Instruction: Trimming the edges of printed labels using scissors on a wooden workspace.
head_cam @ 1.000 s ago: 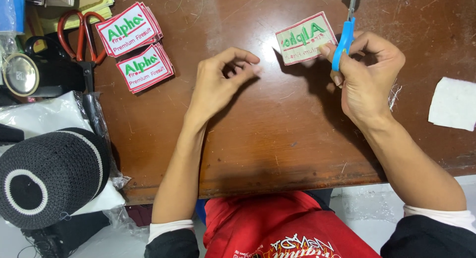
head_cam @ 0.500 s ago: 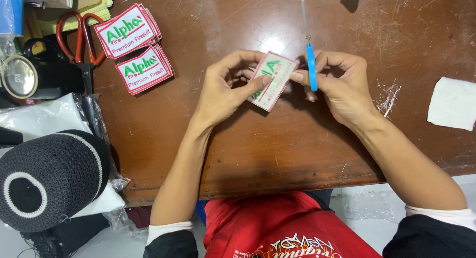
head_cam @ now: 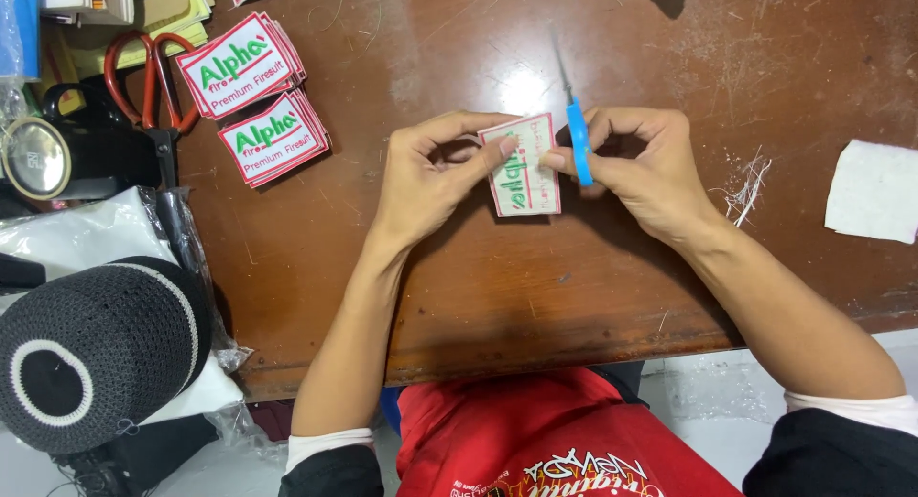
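I see the fingers of the left hand [head_cam: 426,177] closed narrow on the left edge of a white embroidered patch [head_cam: 522,166], with the thumb tip pressing on its face. The patch has a red border and green letters, and it stands turned on its side, a little above the brown wooden table [head_cam: 402,268]. The right hand [head_cam: 641,167] pinches the right edge of the same patch with thumb and forefinger, and in the same grip it holds small blue-handled snips [head_cam: 577,134], whose thin blade points toward 12 o'clock. Whether the snips touch the patch, I cannot tell.

From the hands toward 10 o'clock, two stacks of similar patches [head_cam: 256,100] lie on the table, one just beside the other. Farther at 10 o'clock lie red-handled scissors [head_cam: 145,72]. At 3 o'clock, near the table edge, rests a white cloth piece [head_cam: 875,191], and loose thread scraps [head_cam: 746,182] lie between it and the right hand. At 8 o'clock, off the table, sits a black knitted cap [head_cam: 91,354] on clear plastic.
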